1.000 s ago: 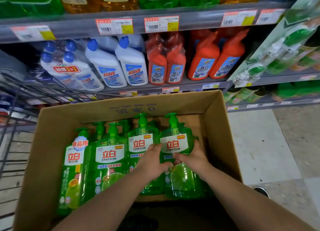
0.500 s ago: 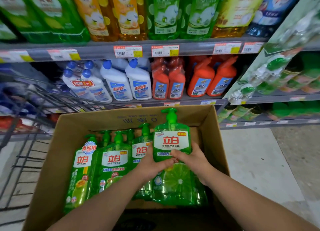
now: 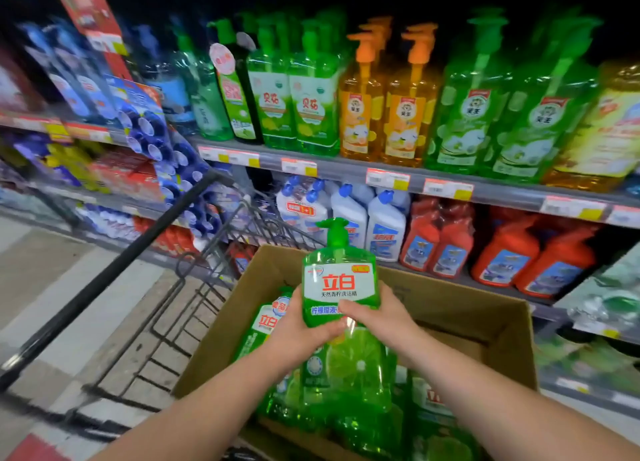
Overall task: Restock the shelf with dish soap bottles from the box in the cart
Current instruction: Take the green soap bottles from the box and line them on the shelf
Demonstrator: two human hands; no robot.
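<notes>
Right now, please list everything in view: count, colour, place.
held bottle: one, green, above the box, in both hands
box: one, brown, in the cart
box bottles: several, green, inside the box
cart: one, black wire, around the box
green bottles: many, green, upper shelf
orange bottles: at least two, orange, upper shelf
white bottles: several, white with blue caps, lower shelf
red bottles: several, red, lower shelf, right of white
price tags: many, white and yellow, shelf edges
left hand: one, grips the held bottle's left side
right hand: one, grips its right side
</notes>
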